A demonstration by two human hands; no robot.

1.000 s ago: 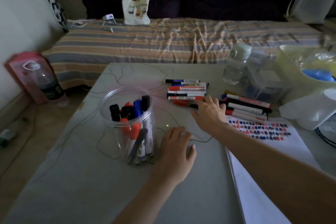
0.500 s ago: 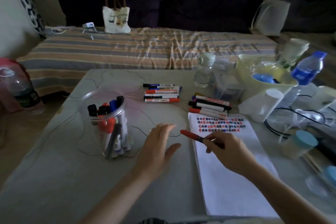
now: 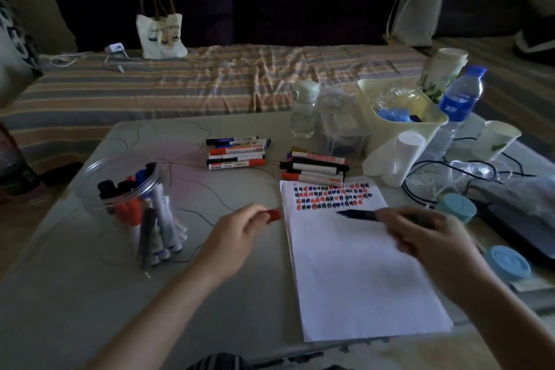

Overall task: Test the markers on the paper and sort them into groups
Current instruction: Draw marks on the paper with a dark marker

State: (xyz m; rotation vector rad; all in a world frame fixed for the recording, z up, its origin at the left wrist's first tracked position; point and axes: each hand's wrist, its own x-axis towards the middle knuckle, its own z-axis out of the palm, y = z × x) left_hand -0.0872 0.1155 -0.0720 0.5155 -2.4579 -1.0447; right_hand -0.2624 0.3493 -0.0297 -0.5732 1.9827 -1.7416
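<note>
My right hand holds an uncapped marker with its tip over the white paper, just below rows of red and dark test marks. My left hand pinches the marker's red cap at the paper's left edge. A clear jar with several markers stands at the left. Two sorted groups of markers lie beyond the paper: one at centre, one nearer the paper's top.
Thin wires trail across the grey table. At the right stand a cream bin, a paper roll, water bottles, paper cups and blue lids. A striped couch with a tote bag lies behind.
My right hand picked a red-capped marker from the group and brought it over the paper. My left hand pulled the red cap off; the marker is now uncapped.
</note>
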